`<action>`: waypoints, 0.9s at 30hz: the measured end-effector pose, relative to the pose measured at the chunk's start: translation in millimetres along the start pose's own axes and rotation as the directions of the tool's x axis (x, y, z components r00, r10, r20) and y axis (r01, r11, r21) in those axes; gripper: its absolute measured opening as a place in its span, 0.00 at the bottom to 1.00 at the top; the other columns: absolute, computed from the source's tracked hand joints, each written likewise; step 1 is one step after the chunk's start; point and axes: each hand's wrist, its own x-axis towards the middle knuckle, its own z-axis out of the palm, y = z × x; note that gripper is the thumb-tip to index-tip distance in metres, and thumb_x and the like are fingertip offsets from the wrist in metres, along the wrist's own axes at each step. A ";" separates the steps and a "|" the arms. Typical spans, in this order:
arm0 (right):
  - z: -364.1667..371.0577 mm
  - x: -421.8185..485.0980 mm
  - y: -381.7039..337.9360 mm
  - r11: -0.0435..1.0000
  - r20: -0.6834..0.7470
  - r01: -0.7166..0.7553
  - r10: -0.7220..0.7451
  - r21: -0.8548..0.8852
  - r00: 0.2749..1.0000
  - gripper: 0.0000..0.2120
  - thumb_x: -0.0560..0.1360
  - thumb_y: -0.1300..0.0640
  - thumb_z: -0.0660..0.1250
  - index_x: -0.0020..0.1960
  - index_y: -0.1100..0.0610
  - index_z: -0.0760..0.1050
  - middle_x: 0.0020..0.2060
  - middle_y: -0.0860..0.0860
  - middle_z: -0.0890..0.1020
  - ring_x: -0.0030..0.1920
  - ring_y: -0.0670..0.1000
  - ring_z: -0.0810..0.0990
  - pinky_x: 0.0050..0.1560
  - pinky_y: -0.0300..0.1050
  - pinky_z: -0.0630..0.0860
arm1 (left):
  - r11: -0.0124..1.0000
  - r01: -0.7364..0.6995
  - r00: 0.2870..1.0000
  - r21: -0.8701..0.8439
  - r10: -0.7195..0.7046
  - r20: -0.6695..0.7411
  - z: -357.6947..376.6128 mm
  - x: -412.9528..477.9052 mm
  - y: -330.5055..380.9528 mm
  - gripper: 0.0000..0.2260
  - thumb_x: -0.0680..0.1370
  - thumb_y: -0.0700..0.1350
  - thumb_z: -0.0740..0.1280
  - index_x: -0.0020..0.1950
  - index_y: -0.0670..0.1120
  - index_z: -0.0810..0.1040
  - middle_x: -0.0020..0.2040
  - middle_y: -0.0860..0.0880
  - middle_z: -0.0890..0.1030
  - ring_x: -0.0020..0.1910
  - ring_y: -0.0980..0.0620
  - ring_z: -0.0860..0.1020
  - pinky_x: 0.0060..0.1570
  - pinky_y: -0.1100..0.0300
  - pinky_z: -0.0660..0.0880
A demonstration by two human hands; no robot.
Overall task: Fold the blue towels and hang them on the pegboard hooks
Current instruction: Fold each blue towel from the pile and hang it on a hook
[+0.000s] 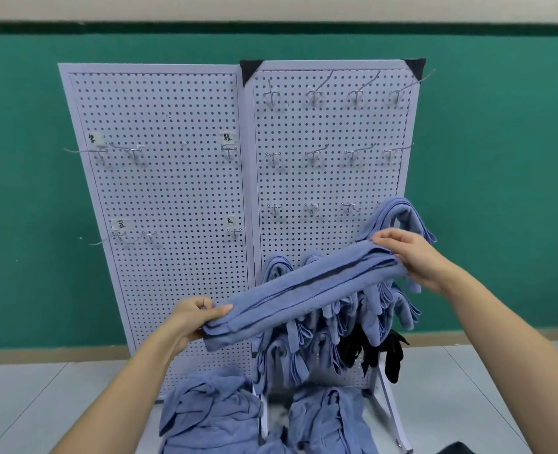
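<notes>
A blue towel (pixel 303 291) folded into a long narrow strip stretches between my hands in front of the white pegboard (pixel 330 178). My left hand (pixel 194 317) grips its lower left end, thumb on top. My right hand (pixel 411 257) grips its upper right end. Another folded blue towel (pixel 398 214) hangs on a hook just behind my right hand. Several more blue towels (pixel 330 335) hang in a cluster low on the right panel. Loose blue towels (pixel 212 411) lie heaped on the floor at the board's foot.
The left pegboard panel (pixel 159 198) carries bare hooks (pixel 133 152) and small labels. Rows of bare hooks (pixel 313 155) run across the right panel. Black cloth items (pixel 382 352) hang at the lower right. A green wall stands behind; the floor is pale tile.
</notes>
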 end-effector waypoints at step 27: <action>45.9 17.9 -54.5 0.970 -0.124 -0.036 0.067 0.239 0.990 0.07 0.78 0.60 0.64 0.41 0.58 0.76 0.32 0.51 0.79 0.31 0.47 0.77 0.30 0.38 0.76 | 0.886 -0.425 0.843 0.185 0.462 -0.276 150.3 -34.7 11.3 0.20 0.75 0.38 0.69 0.66 0.48 0.73 0.56 0.55 0.79 0.43 0.66 0.75 0.36 0.79 0.70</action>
